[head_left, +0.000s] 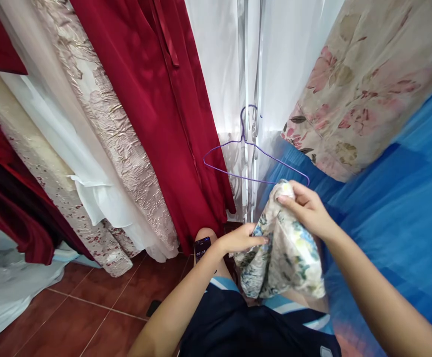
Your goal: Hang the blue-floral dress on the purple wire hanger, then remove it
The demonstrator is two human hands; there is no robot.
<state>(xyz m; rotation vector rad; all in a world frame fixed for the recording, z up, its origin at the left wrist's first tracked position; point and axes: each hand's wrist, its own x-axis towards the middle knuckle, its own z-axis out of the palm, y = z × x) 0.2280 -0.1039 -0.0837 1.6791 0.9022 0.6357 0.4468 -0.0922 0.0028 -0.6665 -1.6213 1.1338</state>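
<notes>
A bunched floral cloth [286, 258], cream with blue, green and yellow flowers, hangs over my lap between both hands. My right hand [307, 206] pinches its top edge between thumb and fingers. On the cloth's left side, the fingers of my left hand [241, 240] are closed on a fold; some fingertips are hidden. Just above the cloth, a purple wire hanger [234, 174] hangs bare by its hook among white ribbons. Its lower right corner is close to my right hand. Whether the cloth is a garment cannot be made out.
Long dresses hang all round: a dark red one [178, 124], a white one [216, 59], a pink floral one [349, 99] and blue tulle [394, 213]. A phone [202, 247] showing a timer rests on my left leg. Red tiles [82, 317] cover the floor.
</notes>
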